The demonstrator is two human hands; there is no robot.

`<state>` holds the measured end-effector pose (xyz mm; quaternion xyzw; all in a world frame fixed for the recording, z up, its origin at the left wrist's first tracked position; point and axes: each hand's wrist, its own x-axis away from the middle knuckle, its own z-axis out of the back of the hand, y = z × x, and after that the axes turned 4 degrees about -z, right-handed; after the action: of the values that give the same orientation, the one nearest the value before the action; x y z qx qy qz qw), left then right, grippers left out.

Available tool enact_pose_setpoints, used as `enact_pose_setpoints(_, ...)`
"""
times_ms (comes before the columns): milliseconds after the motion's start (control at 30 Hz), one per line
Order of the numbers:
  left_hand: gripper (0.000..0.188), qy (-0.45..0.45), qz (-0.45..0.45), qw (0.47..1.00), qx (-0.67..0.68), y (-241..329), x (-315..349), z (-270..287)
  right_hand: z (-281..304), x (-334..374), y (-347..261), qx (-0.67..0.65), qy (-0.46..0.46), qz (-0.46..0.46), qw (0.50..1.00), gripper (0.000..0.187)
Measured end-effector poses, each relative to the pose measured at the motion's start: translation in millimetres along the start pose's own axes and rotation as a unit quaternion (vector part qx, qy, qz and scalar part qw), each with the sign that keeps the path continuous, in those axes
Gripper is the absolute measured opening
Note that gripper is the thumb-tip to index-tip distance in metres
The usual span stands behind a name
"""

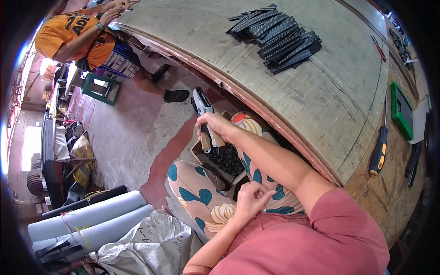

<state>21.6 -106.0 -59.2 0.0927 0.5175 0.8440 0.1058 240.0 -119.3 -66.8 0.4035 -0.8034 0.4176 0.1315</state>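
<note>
While right hand [213, 125] grasps grey tool [200, 99] beyond left edge of table [330, 114], left hand [251, 200] sits half-curled, can't tell if holding anything | step: likely tool handling beside box [197, 154] of dark pieces [228, 163] | next move: probably calls for steady grip

From the wearer's head, beside the wooden tabletop [343, 119], one wide fisheye view looks steeply down past the dusty-red shirt [316, 243], fairly close to the left hand [252, 200] and right hand [214, 127], reaching farther out across the concrete floor [133, 126] left of the tabletop.
</note>
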Motion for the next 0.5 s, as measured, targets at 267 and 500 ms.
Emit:
enact_pose_setpoints(267,0.057,0.187,0.012,0.982,0.019,12.6,-38.1,18.8,7.6,0.5,-0.2,-0.055,-0.045,-0.063,0.995,0.022)
enact_pose_setpoints(500,0.046,-0.041,0.005,0.999,-0.013,-10.0,-0.1,8.5,8.9,-0.7,-18.9,-0.064,-0.118,-0.046,0.990,0.017)
